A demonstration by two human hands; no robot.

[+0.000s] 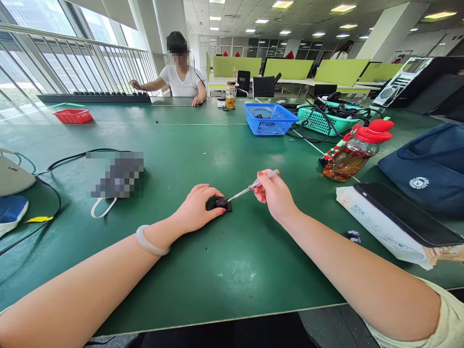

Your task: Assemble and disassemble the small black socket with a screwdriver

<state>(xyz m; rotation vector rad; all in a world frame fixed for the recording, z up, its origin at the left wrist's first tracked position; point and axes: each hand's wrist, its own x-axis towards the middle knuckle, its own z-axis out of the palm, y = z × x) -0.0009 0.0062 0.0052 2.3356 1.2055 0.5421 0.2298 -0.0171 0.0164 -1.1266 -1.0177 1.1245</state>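
A small black part (pixel 222 203) lies on the green table (pixel 224 261), near the middle of the view. My left hand (pixel 197 207) is closed round its left side, thumb at the near edge and fingers at the far edge. From the right, my right hand (pixel 274 194) grips a screwdriver (pixel 250 188) with a clear handle. Its thin metal shaft slants down to the left, and the tip meets the top of the black part. The fine details of the part are too small to make out.
Blue basket (pixel 271 121), green basket (pixel 319 121) with black cables and red-lidded bottle (pixel 353 157) stand beyond my right hand. A white package (pixel 384 232) and blue bag (pixel 427 169) lie right. Red tray (pixel 73 116) is far left. A person (pixel 183 79) sits across the table.
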